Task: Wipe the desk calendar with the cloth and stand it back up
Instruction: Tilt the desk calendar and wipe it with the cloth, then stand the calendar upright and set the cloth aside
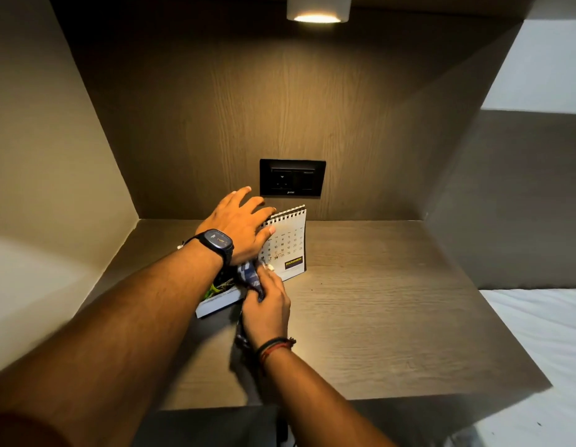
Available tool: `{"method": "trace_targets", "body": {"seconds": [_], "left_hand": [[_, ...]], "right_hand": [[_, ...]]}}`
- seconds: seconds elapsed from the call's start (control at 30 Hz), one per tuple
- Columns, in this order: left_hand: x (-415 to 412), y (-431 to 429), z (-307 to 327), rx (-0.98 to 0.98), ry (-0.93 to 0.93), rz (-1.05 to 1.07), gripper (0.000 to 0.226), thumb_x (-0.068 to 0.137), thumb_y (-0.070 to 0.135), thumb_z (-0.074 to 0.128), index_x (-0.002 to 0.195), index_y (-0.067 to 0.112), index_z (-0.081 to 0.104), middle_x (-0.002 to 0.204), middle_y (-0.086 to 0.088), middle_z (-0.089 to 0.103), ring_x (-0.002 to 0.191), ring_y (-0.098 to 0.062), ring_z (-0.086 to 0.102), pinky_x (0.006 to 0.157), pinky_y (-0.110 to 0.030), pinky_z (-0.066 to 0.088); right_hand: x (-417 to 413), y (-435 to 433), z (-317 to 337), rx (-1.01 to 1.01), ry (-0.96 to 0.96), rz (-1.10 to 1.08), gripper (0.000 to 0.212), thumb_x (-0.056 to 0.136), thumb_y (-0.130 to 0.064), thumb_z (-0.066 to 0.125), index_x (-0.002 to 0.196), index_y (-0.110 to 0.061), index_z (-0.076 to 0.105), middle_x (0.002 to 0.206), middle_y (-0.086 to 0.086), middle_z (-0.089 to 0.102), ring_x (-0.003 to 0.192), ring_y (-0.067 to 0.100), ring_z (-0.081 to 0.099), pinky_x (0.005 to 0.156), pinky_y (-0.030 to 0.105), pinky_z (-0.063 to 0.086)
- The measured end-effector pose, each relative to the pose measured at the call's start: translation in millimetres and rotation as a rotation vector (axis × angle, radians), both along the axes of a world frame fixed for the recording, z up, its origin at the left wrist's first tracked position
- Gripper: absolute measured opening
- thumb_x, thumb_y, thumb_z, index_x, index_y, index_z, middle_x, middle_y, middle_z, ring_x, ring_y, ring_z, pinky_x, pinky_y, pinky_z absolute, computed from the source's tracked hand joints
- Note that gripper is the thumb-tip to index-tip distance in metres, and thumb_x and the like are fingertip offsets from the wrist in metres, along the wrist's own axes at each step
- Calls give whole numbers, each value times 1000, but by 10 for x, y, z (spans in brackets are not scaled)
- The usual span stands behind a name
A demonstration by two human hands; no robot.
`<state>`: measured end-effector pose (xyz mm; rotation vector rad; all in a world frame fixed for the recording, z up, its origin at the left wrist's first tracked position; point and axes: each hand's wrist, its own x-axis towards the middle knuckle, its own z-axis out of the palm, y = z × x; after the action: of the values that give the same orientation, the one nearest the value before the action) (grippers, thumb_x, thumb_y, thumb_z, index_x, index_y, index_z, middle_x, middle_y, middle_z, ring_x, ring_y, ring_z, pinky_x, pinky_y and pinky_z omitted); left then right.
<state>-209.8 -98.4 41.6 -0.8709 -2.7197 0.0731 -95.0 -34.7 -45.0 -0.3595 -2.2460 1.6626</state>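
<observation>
A white spiral-bound desk calendar [288, 245] stands upright on the wooden shelf [377, 301], its date page facing me. My left hand [239, 225], with a dark watch on the wrist, rests on the calendar's top left corner; the thumb lies on the front page and the fingers are spread behind the spiral. My right hand [267, 304] is closed on a blue and white patterned cloth [249, 277], bunched against the calendar's lower left edge. The cloth's tail hangs down past my right wrist.
A book [215, 303] with a green-printed cover lies flat just left of the calendar, under my left forearm. A black wall socket [292, 177] sits on the back panel above the calendar. A lit lamp [317, 9] hangs overhead. White bedding [544, 350] borders the shelf's right side.
</observation>
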Motion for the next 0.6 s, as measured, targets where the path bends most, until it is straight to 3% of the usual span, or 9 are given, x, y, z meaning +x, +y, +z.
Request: {"method": "trace_targets", "body": {"seconds": [0.13, 0.33, 0.47, 0.6], "left_hand": [[15, -7, 25, -10, 11, -13, 59, 92, 56, 24, 141, 25, 31, 151, -4, 31, 141, -29, 13, 114, -45, 11], [134, 75, 133, -77, 188, 68, 88, 77, 79, 10, 148, 28, 3, 159, -6, 3, 143, -32, -3, 116, -48, -2], [367, 377, 78, -7, 236, -33, 85, 80, 75, 17, 148, 25, 8, 159, -8, 3, 143, -31, -4, 114, -45, -9], [688, 735, -309, -14, 88, -205, 77, 86, 65, 27, 148, 23, 12, 158, -8, 8, 144, -30, 4, 115, -45, 4]], "right_hand": [[68, 423, 8, 158, 8, 98, 55, 75, -1, 46, 125, -21, 56, 133, 2, 56, 122, 16, 50, 107, 20, 33], [218, 1482, 109, 422, -164, -259, 55, 83, -6, 47, 134, -25, 45, 144, 3, 44, 126, 26, 44, 103, 39, 37], [342, 1857, 166, 476, -142, -368, 53, 82, -5, 49, 132, -21, 47, 139, 7, 48, 119, 32, 49, 96, 37, 42], [439, 2046, 113, 614, -229, -421, 51, 84, -8, 48, 132, -24, 44, 142, 6, 43, 113, 36, 49, 90, 42, 46]]}}
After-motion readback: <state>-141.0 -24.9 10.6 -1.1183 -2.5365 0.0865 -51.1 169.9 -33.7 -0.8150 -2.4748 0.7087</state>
